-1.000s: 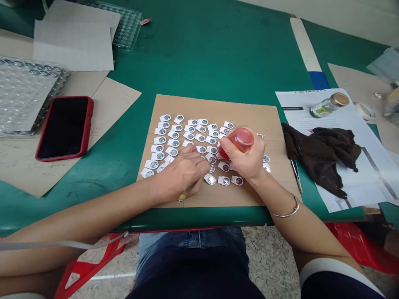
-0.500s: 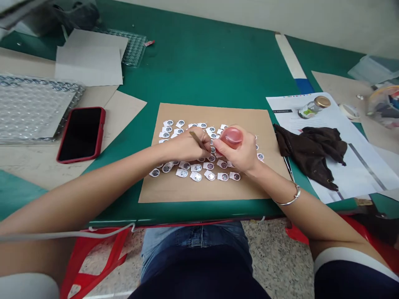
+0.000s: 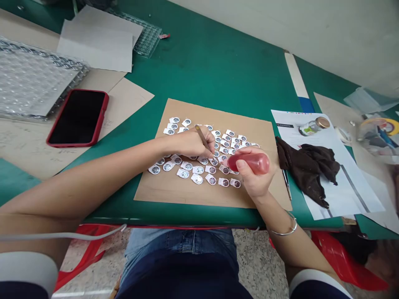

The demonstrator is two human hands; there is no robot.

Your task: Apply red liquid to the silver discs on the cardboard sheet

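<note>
A sheet of brown cardboard (image 3: 183, 193) lies on the green table, carrying rows of small round pieces (image 3: 197, 178) with dark-and-silver faces and white paper tabs. My left hand (image 3: 195, 143) is closed around a thin brown stick-like tool (image 3: 202, 137), perhaps tweezers; its lower end points down among the middle pieces. My right hand (image 3: 258, 178) grips a reddish squeeze bottle (image 3: 254, 163), tilted nearly level, with its narrow end toward the pieces near my left fingertips. Whether the bottle tip touches a piece, I cannot tell.
At left are a phone in a red case (image 3: 77, 118), bubble wrap (image 3: 34, 79) and grey card sheets (image 3: 99, 41). To the right, a dark brown cloth (image 3: 307, 164) and a small glass jar (image 3: 313, 126) rest on printed paper (image 3: 346, 199). A slim tool (image 3: 286, 185) lies by the cardboard.
The bottle has gone from pointing end-on to lying sideways, and my right hand has shifted a little right and down. My left hand stays among the pieces. The whole view has tilted.
</note>
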